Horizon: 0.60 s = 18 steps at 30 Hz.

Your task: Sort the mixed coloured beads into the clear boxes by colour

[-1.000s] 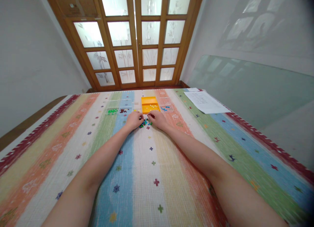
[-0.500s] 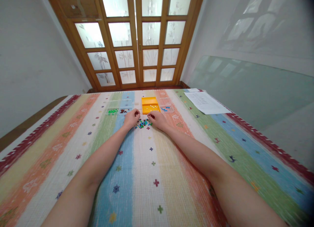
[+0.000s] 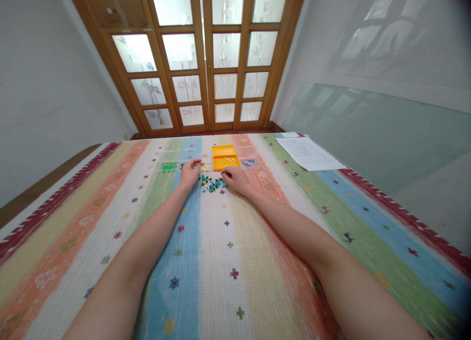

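Note:
A loose pile of small mixed pieces, green, blue, white and dark [image 3: 212,184], lies on the striped tablecloth between my two hands. My left hand [image 3: 190,173] is over the clear boxes behind the pile, fingers stretched to the right and slightly apart; I see nothing held in them. It partly covers a compartment with dark pieces, and a few yellow pieces [image 3: 204,166] show just past its fingertips. At the pile's right edge my right hand [image 3: 236,179] has its fingers pinched together. Whatever they grip is too small to make out.
A yellow box [image 3: 223,150] with white pieces inside stands open behind my right hand. Green pieces [image 3: 170,167] fill a clear box at left; blue pieces [image 3: 248,163] lie in one at right. Printed paper [image 3: 309,153] rests at the far right.
My left hand has moved from the pile to the left and away from me, over the clear boxes, and its fingers have loosened. My right hand has barely moved.

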Each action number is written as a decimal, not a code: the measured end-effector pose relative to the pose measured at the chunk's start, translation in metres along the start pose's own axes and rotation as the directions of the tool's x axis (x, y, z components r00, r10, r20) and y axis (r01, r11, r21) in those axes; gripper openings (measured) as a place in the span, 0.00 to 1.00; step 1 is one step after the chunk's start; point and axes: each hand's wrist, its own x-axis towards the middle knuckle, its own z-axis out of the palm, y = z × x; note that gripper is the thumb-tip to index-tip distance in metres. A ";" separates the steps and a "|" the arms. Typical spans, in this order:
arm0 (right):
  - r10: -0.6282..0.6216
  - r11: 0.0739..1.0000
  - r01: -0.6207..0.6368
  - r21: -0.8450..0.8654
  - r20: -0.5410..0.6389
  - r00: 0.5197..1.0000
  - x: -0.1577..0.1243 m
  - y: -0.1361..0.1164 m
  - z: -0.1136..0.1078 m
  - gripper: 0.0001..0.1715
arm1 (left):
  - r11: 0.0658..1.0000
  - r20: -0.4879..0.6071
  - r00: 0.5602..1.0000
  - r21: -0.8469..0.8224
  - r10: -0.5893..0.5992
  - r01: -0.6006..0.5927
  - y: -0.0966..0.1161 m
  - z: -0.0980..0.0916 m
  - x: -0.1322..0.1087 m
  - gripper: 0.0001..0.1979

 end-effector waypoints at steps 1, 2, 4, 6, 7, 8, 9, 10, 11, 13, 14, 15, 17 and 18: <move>0.000 1.000 0.000 -0.003 -0.001 1.000 0.000 0.000 0.000 0.08 | 1.000 0.005 1.000 0.005 0.005 -0.005 0.000 0.000 0.000 0.18; 0.001 1.000 -0.001 -0.007 0.000 1.000 0.000 0.000 0.000 0.09 | 1.000 0.009 1.000 0.020 0.014 -0.014 0.000 0.000 -0.001 0.19; 0.003 1.000 -0.003 -0.014 -0.001 1.000 0.000 0.000 0.001 0.08 | 0.996 0.016 0.999 0.075 0.047 -0.048 0.003 -0.001 -0.003 0.19; 0.001 1.000 -0.001 -0.014 -0.004 1.000 0.000 0.001 0.001 0.08 | 0.980 0.028 0.995 0.169 0.098 -0.102 0.009 -0.002 -0.008 0.17; 0.000 1.000 0.000 -0.012 -0.007 1.000 0.000 0.001 0.001 0.08 | 0.966 0.042 0.991 0.222 0.128 -0.135 0.012 -0.002 -0.011 0.15; 0.001 1.000 -0.001 -0.011 -0.011 1.000 0.001 0.001 0.001 0.09 | 0.947 0.065 0.985 0.274 0.159 -0.171 0.017 -0.001 -0.014 0.14; 0.006 1.000 -0.007 -0.010 -0.018 1.000 0.001 0.001 0.001 0.09 | 0.924 0.100 0.977 0.318 0.189 -0.212 0.021 0.001 -0.018 0.13; 0.017 1.000 -0.017 -0.011 -0.029 0.999 0.001 0.001 0.001 0.09 | 0.901 0.148 0.965 0.351 0.215 -0.254 0.026 0.003 -0.022 0.13; 0.029 1.000 -0.029 -0.010 -0.043 0.999 0.001 0.001 0.001 0.08 | 0.877 0.206 0.951 0.377 0.233 -0.297 0.031 0.006 -0.026 0.12; 0.053 0.999 -0.053 0.004 -0.078 0.996 0.002 0.002 0.000 0.08 | 0.819 0.325 0.916 0.441 0.236 -0.367 0.041 0.014 -0.034 0.10; 0.062 0.998 -0.061 0.016 -0.095 0.994 0.002 0.002 0.000 0.08 | 0.785 0.371 0.901 0.478 0.225 -0.393 0.046 0.018 -0.038 0.10; 0.069 0.997 -0.067 0.028 -0.107 0.992 0.002 0.003 0.000 0.08 | 0.750 0.405 0.890 0.517 0.212 -0.414 0.050 0.022 -0.041 0.10; 0.078 0.996 -0.073 0.046 -0.125 0.989 0.003 0.003 0.000 0.08 | 0.679 0.446 0.874 0.582 0.193 -0.447 0.057 0.028 -0.045 0.12; 0.081 0.996 -0.075 0.050 -0.131 0.988 0.003 0.004 0.001 0.08 | 0.648 0.455 0.870 0.608 0.189 -0.459 0.059 0.030 -0.047 0.12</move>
